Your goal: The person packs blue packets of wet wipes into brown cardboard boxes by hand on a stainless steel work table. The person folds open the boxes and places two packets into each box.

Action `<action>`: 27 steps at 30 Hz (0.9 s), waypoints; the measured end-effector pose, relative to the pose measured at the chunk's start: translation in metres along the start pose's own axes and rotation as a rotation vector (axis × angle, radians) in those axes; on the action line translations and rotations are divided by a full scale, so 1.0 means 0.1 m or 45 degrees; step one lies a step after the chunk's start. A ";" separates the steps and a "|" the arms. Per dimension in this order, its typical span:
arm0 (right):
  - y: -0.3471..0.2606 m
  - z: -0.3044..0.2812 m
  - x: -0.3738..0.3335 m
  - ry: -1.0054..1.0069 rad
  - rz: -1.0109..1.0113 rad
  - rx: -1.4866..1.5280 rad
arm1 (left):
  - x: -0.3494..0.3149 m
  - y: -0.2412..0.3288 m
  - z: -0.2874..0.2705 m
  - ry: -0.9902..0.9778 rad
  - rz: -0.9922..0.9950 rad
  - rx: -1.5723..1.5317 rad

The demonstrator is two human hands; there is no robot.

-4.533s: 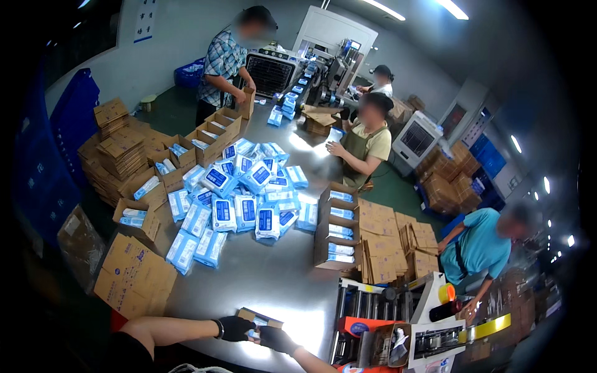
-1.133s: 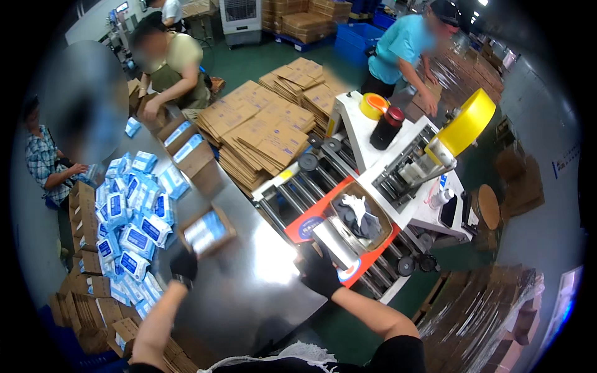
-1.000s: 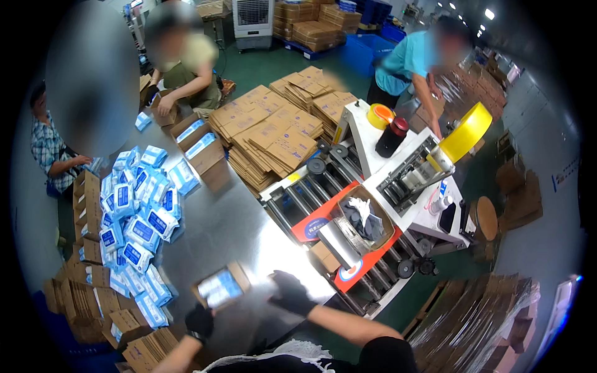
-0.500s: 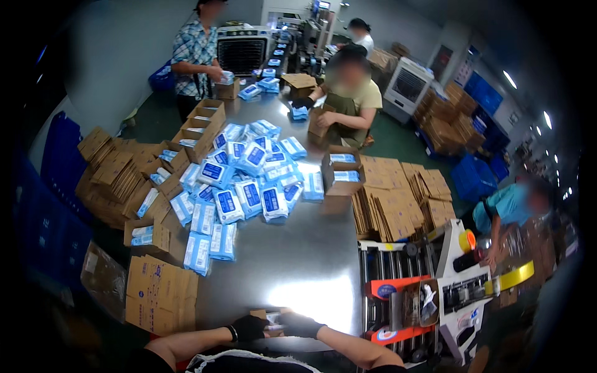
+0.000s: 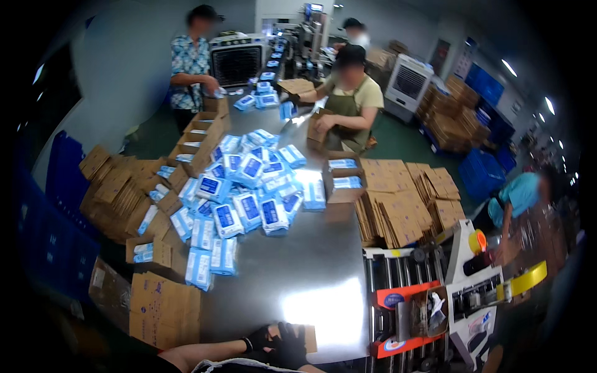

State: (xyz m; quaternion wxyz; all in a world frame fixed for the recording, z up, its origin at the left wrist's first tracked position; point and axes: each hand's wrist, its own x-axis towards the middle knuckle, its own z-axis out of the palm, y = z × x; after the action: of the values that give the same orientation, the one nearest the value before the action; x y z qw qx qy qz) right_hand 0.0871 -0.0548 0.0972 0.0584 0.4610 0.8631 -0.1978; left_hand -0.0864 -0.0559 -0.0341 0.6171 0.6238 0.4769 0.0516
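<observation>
At the near edge of the metal table [image 5: 261, 298], my left hand [image 5: 262, 339] and my right hand [image 5: 291, 347], both in black gloves, overlap. A small cardboard carton [image 5: 309, 339] shows only in part, just right of them. My right hand grips its left side; the fingers of my left hand are mostly hidden and blurred. Beyond my hands lies a large heap of blue-and-white soft packs [image 5: 249, 208], looking like wet wipes. The closest packs [image 5: 199, 267] lie left of the table's middle.
Open cartons with packs [image 5: 152, 252] line the left edge. Flattened cartons [image 5: 165, 311] lie nearby, with more stacks [image 5: 392, 205] on the right. A roller carton-taping machine [image 5: 404, 304] adjoins the table's right side. Co-workers [image 5: 348, 105] handle packs and cartons at the far end.
My hands have come together, the right crossing left over the carton; the carton's contents no longer show. The view has shifted slightly. At the far end, a co-worker's gloved hand has lifted a pack.
</observation>
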 end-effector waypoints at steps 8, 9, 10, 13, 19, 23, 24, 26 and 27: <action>1.98 0.02 -0.60 0.351 0.138 0.072 | 2.24 1.25 -0.99 0.181 0.420 0.664; 2.14 -0.06 -0.67 0.398 0.116 0.090 | 2.53 1.25 -1.28 0.757 0.722 0.694; 2.30 -0.04 -0.79 0.351 0.173 0.074 | 2.71 1.95 -1.64 0.716 0.352 0.653; 2.66 -0.06 -1.01 0.368 0.258 0.076 | 3.24 3.03 -2.42 0.926 -0.055 0.759; 2.80 -0.67 -0.97 0.726 0.153 0.008 | 4.42 2.59 -3.31 0.841 -0.062 1.139; 2.74 0.48 -0.84 0.811 0.734 0.148 | 4.28 2.27 -3.14 1.129 0.167 1.043; 2.66 0.46 -0.69 0.835 0.783 0.273 | 4.14 2.25 -3.00 1.059 0.245 1.155; 2.53 0.21 -0.27 0.902 0.914 0.522 | 3.71 2.28 -2.60 1.002 0.384 1.211; 2.48 0.11 -0.09 0.903 0.816 0.689 | 3.33 2.30 -2.43 0.903 0.140 0.806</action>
State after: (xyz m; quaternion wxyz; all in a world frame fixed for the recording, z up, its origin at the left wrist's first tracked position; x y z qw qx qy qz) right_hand 0.2948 0.0571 0.0185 -0.2993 0.7377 0.5647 -0.2175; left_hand 0.0567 0.3883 0.0363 0.1923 0.7494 0.6165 0.1461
